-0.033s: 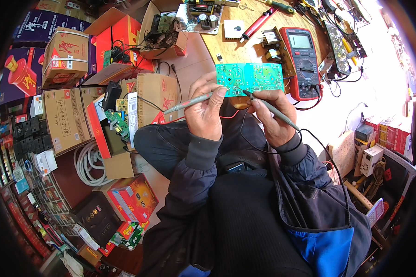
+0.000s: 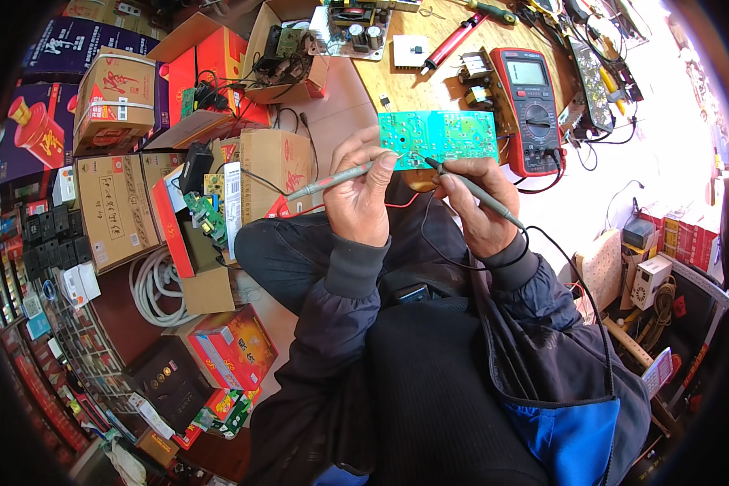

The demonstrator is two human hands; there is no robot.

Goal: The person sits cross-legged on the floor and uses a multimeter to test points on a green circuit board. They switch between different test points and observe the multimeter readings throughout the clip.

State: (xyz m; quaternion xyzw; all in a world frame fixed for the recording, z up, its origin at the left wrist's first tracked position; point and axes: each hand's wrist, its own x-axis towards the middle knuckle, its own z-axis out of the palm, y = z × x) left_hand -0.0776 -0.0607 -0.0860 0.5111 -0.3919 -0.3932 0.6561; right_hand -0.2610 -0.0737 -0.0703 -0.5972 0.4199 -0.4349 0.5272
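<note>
A green circuit board [image 2: 449, 138] is raised above my lap near the table's front edge, with its solder side showing. My left hand [image 2: 364, 202] is closed on a grey test probe [image 2: 324, 185], whose tip lies by the board's lower left part. Its fingers also reach the board's left edge; whether they grip it is partly hidden. My right hand [image 2: 486, 219] pinches a second grey probe [image 2: 496, 202] with a black lead, its dark tip at the board's lower middle. Both tips are close together; contact is too small to tell. A red multimeter [image 2: 535, 150] lies right of the board.
On the wooden table [image 2: 381, 77] lie a red tube-shaped tool [image 2: 454, 42], a small white heatsink [image 2: 410, 50] and circuit parts. Cardboard boxes [image 2: 115, 101] crowd the left, near a white coiled cable [image 2: 155, 287]. The black lead [image 2: 579, 275] hangs along my right arm.
</note>
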